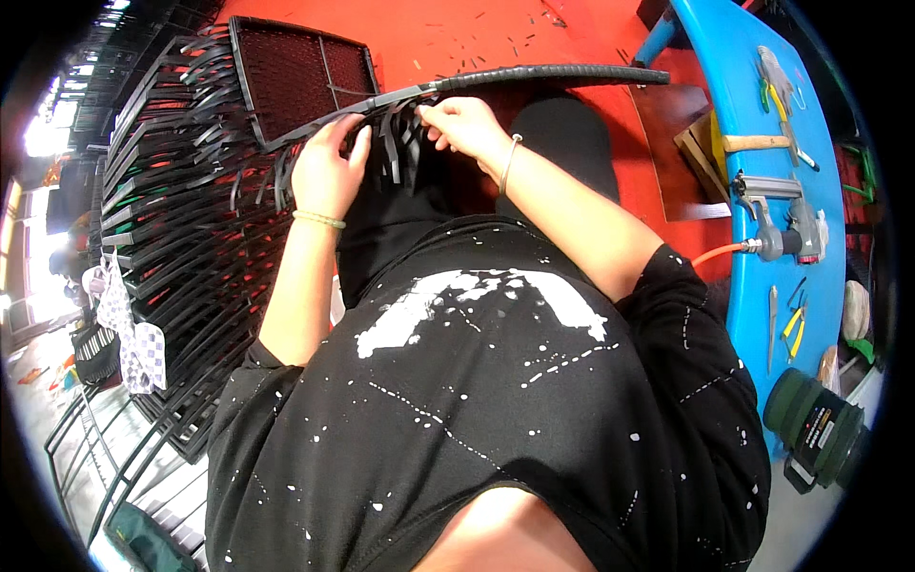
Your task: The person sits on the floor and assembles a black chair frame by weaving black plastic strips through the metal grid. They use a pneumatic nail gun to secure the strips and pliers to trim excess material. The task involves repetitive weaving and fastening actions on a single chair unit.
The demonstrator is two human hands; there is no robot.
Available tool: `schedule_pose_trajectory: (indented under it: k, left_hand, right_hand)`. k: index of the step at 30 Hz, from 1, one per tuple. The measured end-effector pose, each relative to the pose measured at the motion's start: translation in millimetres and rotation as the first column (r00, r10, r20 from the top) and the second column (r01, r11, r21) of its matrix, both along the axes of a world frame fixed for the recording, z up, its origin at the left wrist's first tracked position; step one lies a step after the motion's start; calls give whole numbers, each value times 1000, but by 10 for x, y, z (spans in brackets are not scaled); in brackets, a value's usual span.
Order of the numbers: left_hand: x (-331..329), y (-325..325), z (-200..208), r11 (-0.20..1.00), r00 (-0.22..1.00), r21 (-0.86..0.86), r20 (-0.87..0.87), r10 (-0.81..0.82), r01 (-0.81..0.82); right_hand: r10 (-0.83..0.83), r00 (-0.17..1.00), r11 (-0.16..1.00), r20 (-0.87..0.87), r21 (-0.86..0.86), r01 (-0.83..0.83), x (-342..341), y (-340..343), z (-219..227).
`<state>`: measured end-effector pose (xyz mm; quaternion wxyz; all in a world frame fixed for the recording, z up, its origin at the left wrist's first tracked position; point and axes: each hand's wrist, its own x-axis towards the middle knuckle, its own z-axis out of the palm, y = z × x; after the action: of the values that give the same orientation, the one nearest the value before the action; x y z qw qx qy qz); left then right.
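Note:
A long black frame rail (534, 74), wrapped in flat strips, crosses in front of my lap and joins a woven black panel (295, 76) at the left. Short black strip ends (396, 153) dangle from the rail between my hands. My left hand (326, 172) is against the rail's near side, fingers curled in at its edge and thumb bent; whatever they grip is hidden. At the right, my right hand (467, 129) has its fingers pinched together at the strips just under the rail. A bracelet circles each wrist.
Stacked black woven frames (181, 229) with loose strip ends fill the left side. On the right, a blue table (762, 124) holds a hammer (758, 143), a pneumatic tool (777, 234) with an orange hose, and pliers (794, 329). Strip scraps lie on the red floor (429, 38).

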<state>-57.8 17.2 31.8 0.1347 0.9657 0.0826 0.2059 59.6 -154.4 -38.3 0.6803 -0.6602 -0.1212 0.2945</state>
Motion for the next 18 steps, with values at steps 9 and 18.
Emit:
schedule_pose_trajectory:
  k: [9, 18]
  left_hand:
    - [89, -8, -114, 988, 977, 101, 169, -131, 115]
    - [-37, -202, -121, 862, 876, 295, 133, -464, 412]
  right_hand:
    - [-20, 982, 1000, -186, -11, 19, -19, 177, -154]
    - [-16, 981, 997, -194, 77, 31, -31, -232, -250]
